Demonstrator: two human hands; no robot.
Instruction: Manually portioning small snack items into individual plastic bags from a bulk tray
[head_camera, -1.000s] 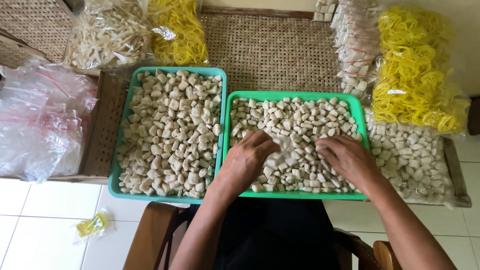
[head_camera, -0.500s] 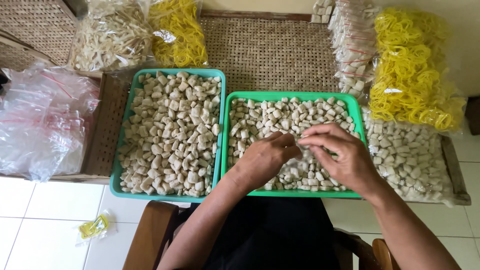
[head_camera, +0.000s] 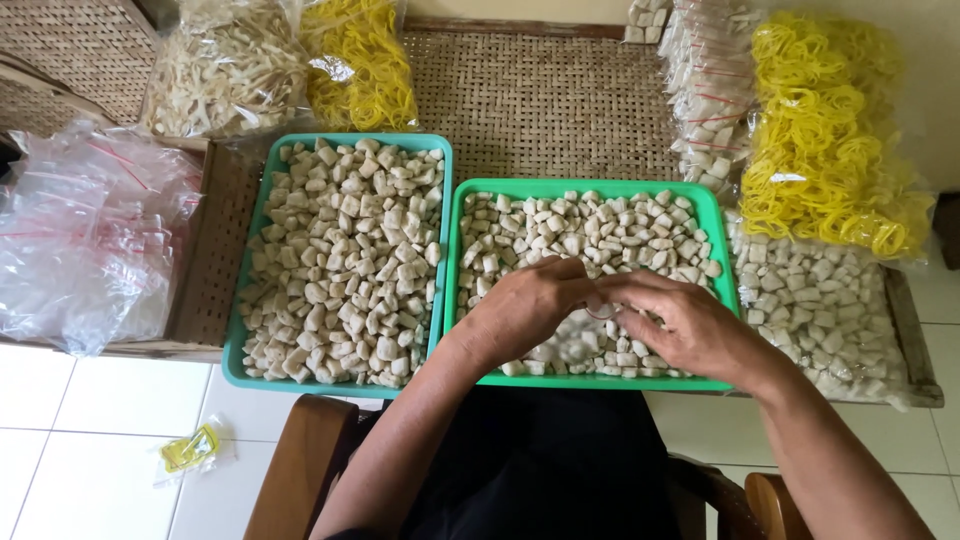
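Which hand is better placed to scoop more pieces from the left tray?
Probably left. The left hand lies nearer the left tray; the right hand sits further right over the right tray, both pinching a small bag.

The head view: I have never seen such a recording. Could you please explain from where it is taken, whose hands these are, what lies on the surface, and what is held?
The picture comes from a camera worn on a person's head, looking down. No machine is here: the left hand and right hand belong to that person. They meet above the right green tray, pinching something small and clear; what exactly, I cannot tell. Both this tray and the left green tray hold pale, chunky pieces. They rest on a woven mat. Around them lie bags of yellow rubber bands, a bag of pale strips and clear plastic bags.
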